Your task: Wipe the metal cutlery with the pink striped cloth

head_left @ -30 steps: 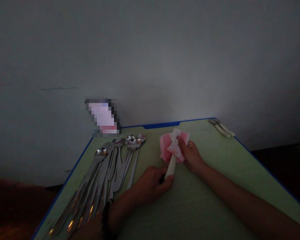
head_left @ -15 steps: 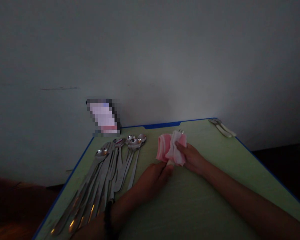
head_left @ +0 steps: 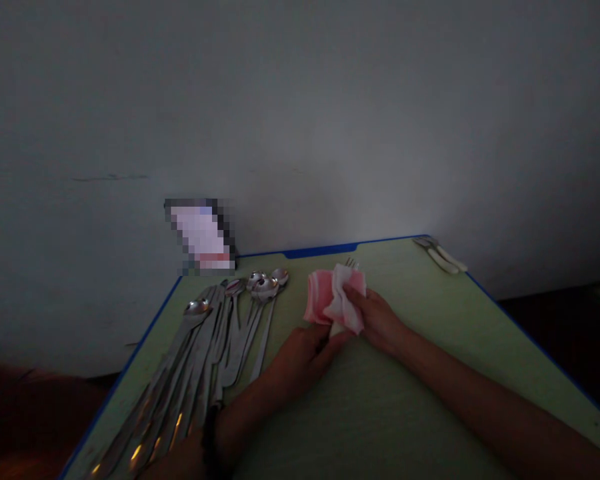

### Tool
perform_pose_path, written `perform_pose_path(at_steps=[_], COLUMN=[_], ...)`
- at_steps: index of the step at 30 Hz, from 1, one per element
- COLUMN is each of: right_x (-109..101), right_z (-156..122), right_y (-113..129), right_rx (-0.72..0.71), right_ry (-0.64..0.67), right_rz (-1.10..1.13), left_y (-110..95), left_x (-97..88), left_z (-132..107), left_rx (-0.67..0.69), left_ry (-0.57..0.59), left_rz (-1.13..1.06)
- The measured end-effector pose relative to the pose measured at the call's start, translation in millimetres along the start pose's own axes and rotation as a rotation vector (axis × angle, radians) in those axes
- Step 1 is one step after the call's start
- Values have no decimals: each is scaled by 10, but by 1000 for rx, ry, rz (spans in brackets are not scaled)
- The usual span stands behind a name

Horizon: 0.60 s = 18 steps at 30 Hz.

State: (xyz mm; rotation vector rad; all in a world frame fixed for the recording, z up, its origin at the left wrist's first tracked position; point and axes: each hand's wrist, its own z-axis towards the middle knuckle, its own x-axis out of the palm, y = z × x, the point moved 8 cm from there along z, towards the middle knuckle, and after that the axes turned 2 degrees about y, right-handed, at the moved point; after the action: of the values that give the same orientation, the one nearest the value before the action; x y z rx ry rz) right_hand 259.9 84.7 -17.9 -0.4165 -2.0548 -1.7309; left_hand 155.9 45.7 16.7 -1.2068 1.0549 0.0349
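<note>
My left hand (head_left: pixel 307 353) is closed on the pale handle of a fork (head_left: pixel 337 329), low at the middle of the table. Wrapped round the fork's upper part is a pink and white cloth (head_left: pixel 347 300), which my right hand (head_left: pixel 380 317) pinches from the right with the thumb on top. Only the tines stick out above the cloth; the neck is hidden in its folds. Part of the cloth hangs in a fold to the left of the fork. Close to my left forearm lies a spread of metal spoons (head_left: pixel 265 288) and other long cutlery (head_left: pixel 200 360).
Two forks with pale handles (head_left: pixel 443 257) lie at the table's far right corner. A phone with a blurred screen (head_left: pixel 200 233) leans on the wall (head_left: pixel 300 120) at the back left. The pale green table (head_left: pixel 405 413) has a blue edge and meets the wall.
More of the fork's tines shows above the cloth now. The cloth and my right hand sit slightly lower on the fork, while the whole view has shifted a little.
</note>
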Motion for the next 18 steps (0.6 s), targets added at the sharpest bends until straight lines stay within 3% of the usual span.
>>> perform_pose_path(at_steps=[6,11,18], right_x=[-147,-177,-95], right_z=[78,107,113], right_y=[62,90,86], right_rx=[-109,-141,-62], right_ry=[-121,-111,-9], right_rz=[28,3,11], left_y=[-24,-9,54], left_x=[110,21,-22], left_z=[-98,-90,-43], left_rx=[54,-9,-72], left_ry=[112,48,-38], left_rz=[33,-104,-158])
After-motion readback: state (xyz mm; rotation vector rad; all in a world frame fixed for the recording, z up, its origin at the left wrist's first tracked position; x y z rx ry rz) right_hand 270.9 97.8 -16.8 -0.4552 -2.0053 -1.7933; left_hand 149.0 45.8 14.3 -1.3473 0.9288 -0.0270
